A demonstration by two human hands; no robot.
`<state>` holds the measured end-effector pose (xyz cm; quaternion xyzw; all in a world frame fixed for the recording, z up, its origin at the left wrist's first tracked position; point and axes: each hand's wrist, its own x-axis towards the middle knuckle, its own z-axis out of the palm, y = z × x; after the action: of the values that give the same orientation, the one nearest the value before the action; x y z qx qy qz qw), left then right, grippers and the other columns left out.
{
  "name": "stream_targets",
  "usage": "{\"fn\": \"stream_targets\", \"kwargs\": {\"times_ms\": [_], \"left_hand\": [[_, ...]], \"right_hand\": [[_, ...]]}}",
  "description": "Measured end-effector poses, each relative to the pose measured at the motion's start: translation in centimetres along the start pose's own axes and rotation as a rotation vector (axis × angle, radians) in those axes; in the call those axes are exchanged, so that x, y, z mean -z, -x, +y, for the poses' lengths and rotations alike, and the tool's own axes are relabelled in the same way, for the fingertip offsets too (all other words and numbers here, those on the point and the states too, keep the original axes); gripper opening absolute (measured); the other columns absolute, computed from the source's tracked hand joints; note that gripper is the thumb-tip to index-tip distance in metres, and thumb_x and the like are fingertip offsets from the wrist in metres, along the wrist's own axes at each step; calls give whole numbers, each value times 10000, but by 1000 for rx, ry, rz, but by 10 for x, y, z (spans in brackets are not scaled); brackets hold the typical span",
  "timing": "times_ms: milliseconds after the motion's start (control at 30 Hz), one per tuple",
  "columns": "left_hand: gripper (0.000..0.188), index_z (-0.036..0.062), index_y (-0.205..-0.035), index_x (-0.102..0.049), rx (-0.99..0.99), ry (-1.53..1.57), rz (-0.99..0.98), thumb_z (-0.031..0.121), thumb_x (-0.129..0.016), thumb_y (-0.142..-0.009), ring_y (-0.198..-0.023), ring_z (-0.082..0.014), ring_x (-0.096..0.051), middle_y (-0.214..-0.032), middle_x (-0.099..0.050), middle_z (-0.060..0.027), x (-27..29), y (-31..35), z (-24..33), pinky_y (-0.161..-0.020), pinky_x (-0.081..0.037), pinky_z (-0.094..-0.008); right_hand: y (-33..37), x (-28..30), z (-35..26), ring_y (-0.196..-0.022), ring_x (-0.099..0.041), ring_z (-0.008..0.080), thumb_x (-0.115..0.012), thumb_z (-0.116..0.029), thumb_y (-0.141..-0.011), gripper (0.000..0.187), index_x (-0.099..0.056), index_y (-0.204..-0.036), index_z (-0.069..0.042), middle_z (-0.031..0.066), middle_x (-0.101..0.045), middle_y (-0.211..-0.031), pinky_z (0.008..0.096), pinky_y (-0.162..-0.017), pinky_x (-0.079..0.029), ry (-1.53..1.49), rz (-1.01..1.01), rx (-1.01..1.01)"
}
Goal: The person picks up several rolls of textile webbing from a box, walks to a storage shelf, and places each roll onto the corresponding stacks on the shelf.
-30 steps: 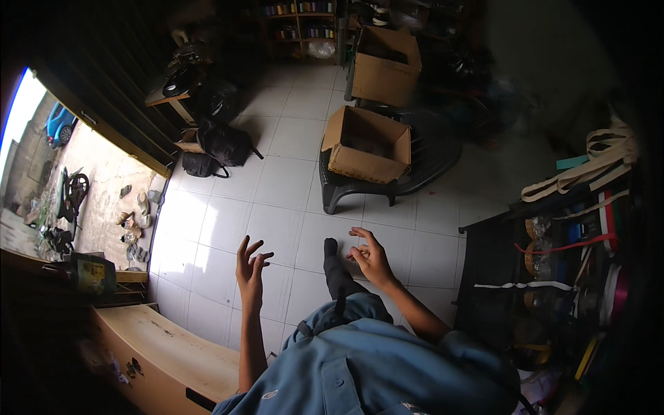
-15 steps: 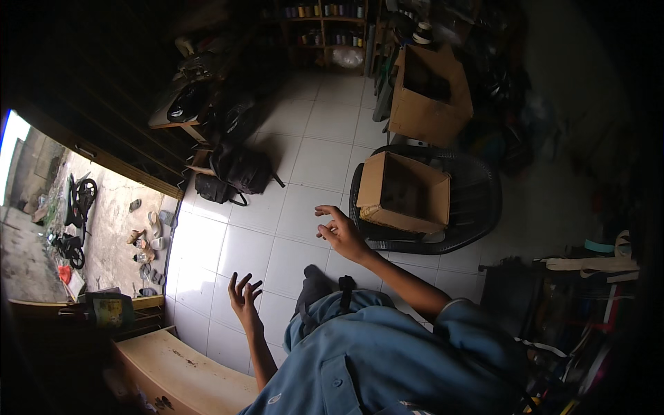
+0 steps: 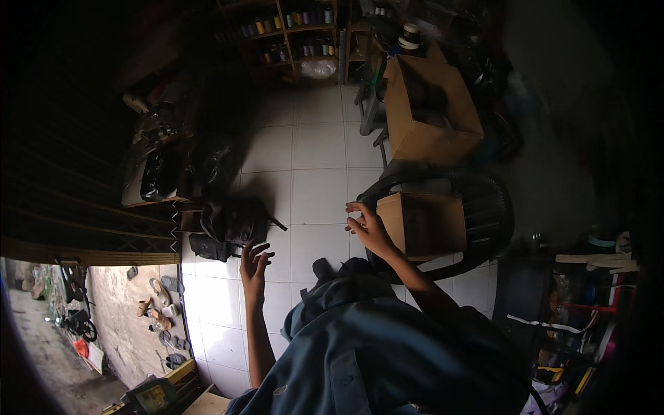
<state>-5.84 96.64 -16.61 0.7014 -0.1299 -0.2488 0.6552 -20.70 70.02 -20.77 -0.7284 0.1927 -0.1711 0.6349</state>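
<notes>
Both my hands are raised in front of me over the white tiled floor [image 3: 315,190], with nothing in them. My left hand [image 3: 254,266] has its fingers apart and appears just below a black backpack [image 3: 238,220] on the floor. The fingers of my right hand [image 3: 369,227] are loosely bent and spread. It appears beside an open cardboard box [image 3: 443,225] on a black plastic chair [image 3: 494,221]; whether it touches the box I cannot tell. Shadow hides the box's inside.
A larger open cardboard box [image 3: 436,142] stands beyond the chair. Shelves with thread spools [image 3: 311,48] line the far wall. A cluttered rack [image 3: 581,318] stands at the right. Through the left doorway, several sandals [image 3: 160,294] lie outside.
The view has turned, so the doorway sits lower and the shelves show more fully. Both hands stay raised and empty; my right hand appears farther right in the picture.
</notes>
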Motion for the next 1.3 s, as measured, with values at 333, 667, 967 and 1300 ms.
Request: {"fn": "stream_targets", "kwargs": {"times_ms": [333,667,967,1300], "left_hand": [[355,-5,-1208,-498,-65,-145,-420,129,-585,-890,-959,-200,-601,-1083,-617,-133,-114,-218,66,-819,-470,-307],[296,-2,-1175,-516,6,-88,-611,123,-531,-907,-919,-213,-614,-1040,-624,-146,-259,-393,80,-783,-487,-317],[271,4,-1172,-532,60,-163,-1053,123,-509,-930,-873,-151,-608,-1024,-633,-103,-446,-530,65,-758,-466,-260],[273,9,-1133,-553,-293,-417,-1479,146,-555,-897,-857,-205,-649,-952,-665,-131,-663,-659,29,-716,-487,-289]], "right_hand": [[-119,67,43,-738,-654,187,-541,-150,-912,295,-463,-1153,-1,116,-573,-1053,260,-600,-518,-196,453,-147],[-291,194,48,-734,-663,177,-550,-90,-882,247,-496,-1106,-1,81,-586,-1013,254,-592,-507,-182,625,-110],[-330,286,71,-751,-649,175,-543,-91,-890,274,-518,-1150,-7,112,-624,-1046,277,-612,-523,-380,1027,-194],[-378,344,138,-825,-625,151,-536,-126,-905,246,-542,-1112,6,96,-618,-1006,276,-689,-524,-403,1327,-588]]}}
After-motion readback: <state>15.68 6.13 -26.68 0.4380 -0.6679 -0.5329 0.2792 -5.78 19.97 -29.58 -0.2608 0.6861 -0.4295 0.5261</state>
